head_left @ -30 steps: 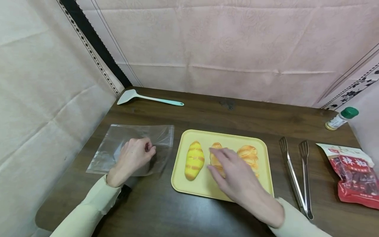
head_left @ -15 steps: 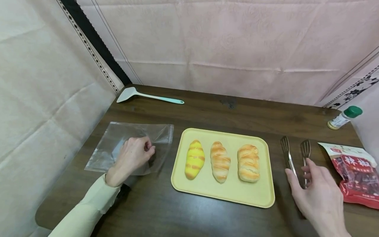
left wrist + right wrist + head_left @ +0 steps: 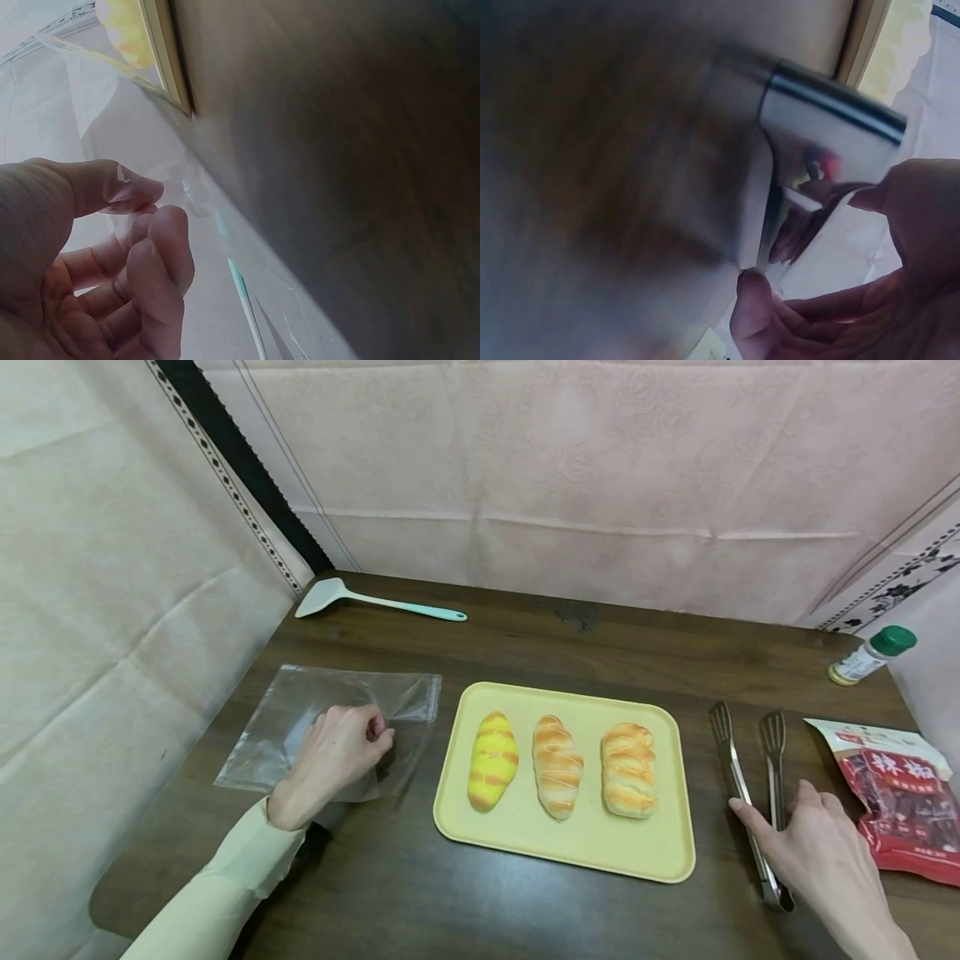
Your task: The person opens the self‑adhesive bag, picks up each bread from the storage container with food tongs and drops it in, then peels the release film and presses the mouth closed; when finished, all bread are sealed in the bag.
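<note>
A clear plastic bag point(image 3: 300, 693) lies flat on the table at the left. My left hand point(image 3: 337, 752) is over it, pinching its film between thumb and fingertips in the left wrist view. At the right, metal tongs point(image 3: 742, 785) lie with their forked heads pointing away from me. My right hand point(image 3: 832, 852) spans them, thumb across the left arm and fingers beside the right arm. In the right wrist view the tongs' shiny bent end point(image 3: 832, 112) shows between thumb and fingers, with a fingertip right at its edge.
A yellow tray point(image 3: 525, 852) in the middle holds a yellow bread roll point(image 3: 493, 760), a striped roll point(image 3: 558, 768) and a golden loaf point(image 3: 628, 768). Farther back are a mint spatula point(image 3: 397, 605) and a green-capped bottle point(image 3: 873, 656). A red snack packet point(image 3: 903, 802) lies far right.
My right hand has moved from over the tray to the tongs, then lowered around them with its fingers shifting right. The left hand has stayed on the bag.
</note>
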`<state>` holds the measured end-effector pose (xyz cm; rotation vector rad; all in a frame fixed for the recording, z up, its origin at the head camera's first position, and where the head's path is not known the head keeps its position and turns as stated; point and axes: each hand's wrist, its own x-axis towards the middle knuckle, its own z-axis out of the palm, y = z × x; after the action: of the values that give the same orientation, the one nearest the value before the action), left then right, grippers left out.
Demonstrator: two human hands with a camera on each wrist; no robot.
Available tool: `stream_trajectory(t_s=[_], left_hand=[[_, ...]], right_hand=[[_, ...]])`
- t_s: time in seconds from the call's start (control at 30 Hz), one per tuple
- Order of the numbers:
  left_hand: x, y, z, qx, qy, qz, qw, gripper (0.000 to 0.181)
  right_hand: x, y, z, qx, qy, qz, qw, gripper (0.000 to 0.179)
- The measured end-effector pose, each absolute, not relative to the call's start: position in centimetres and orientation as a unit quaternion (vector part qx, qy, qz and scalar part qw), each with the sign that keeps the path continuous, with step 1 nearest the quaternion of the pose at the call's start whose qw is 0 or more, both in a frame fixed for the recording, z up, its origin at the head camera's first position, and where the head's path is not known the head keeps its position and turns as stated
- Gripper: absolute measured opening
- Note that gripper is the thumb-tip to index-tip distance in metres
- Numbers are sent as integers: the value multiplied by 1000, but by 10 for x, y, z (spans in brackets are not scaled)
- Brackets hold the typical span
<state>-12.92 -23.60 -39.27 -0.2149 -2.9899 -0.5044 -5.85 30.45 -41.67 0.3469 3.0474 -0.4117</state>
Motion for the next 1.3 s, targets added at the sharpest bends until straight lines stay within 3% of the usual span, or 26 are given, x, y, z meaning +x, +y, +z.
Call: stream_trajectory(t_s=[0.23,0.47,0.6,0.77,1.03,1.3], left_hand=[[-129,-236,-393,-76,-982,-165,53,20],[-129,-235,-394,-79,-981,-169,52,21],[-129,-235,-394,-83,-981,-168,51,21],[-129,-235,-394,-85,-981,-167,52,21],[-128,-235,-396,-80,-982,-165,50,20],[-131,-232,-396,-79,-983,-159,52,20]], right_hand=[[-69,307,-415,115,981,-139,72,70],[-71,310,-415,110,978,-137,113,71],[-69,313,-416,105,976,-146,122,62],[-62,317,-419,78,980,-161,90,54],[-47,319,-418,72,981,-165,68,66],[-25,293,-399,33,982,-188,-9,58]])
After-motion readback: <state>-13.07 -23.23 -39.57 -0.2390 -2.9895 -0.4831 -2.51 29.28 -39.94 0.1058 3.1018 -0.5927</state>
